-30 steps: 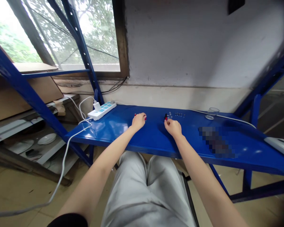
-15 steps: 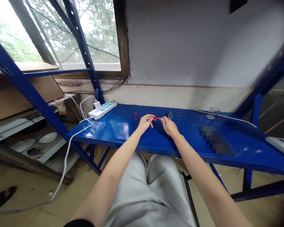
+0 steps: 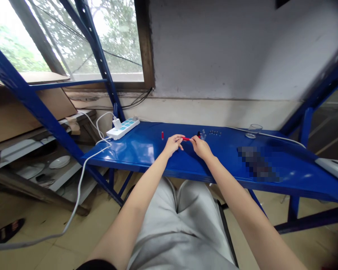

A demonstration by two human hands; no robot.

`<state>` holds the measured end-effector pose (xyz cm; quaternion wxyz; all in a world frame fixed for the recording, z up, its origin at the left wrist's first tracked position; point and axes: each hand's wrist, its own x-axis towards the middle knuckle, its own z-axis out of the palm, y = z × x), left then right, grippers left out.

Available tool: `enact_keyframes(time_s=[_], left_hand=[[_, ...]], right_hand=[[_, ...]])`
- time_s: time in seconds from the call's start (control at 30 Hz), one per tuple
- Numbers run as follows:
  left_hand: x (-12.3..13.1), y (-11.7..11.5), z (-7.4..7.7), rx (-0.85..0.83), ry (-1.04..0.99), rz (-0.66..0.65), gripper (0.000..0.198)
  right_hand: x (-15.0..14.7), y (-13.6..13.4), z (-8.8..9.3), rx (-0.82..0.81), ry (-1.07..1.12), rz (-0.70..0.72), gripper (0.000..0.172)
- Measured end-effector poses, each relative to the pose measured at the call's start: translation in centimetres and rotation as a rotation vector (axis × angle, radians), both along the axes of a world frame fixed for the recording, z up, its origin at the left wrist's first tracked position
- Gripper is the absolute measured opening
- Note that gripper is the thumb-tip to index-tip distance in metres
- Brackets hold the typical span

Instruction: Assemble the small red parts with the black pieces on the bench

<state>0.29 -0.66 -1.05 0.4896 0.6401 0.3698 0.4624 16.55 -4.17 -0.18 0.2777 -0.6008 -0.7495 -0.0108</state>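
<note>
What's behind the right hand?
Something small, black and red, and some clear pieces peek out behind the right hand, on the blue table. Anything the hand fully covers can't be seen.

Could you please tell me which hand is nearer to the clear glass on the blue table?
Right. The right hand is left of the clear glass, at one end of a red piece; the left hand is farther left, at the other end.
</note>
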Motion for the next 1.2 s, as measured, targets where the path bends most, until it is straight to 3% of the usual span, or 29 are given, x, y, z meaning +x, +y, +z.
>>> enact_keyframes(time_s=[0.23, 0.57, 0.93, 1.2], left_hand=[[-0.3, -0.2, 0.2, 0.004, -0.024, 0.008, 0.025], [-0.3, 0.0, -0.1, -0.016, -0.012, 0.022, 0.025], [-0.3, -0.2, 0.3, -0.137, -0.105, -0.11, 0.032], [-0.3, 0.0, 0.2, -0.058, -0.109, 0.039, 0.029]], right_hand=[[0.0, -0.1, -0.1, 0.05, 0.098, 0.059, 0.023], [-0.2, 0.1, -0.6, 0.084, 0.048, 0.094, 0.028], [0.3, 0.8, -1.3, 0.237, 0.035, 0.136, 0.029], [0.0, 0.5, -0.9, 0.155, 0.05, 0.143, 0.024]])
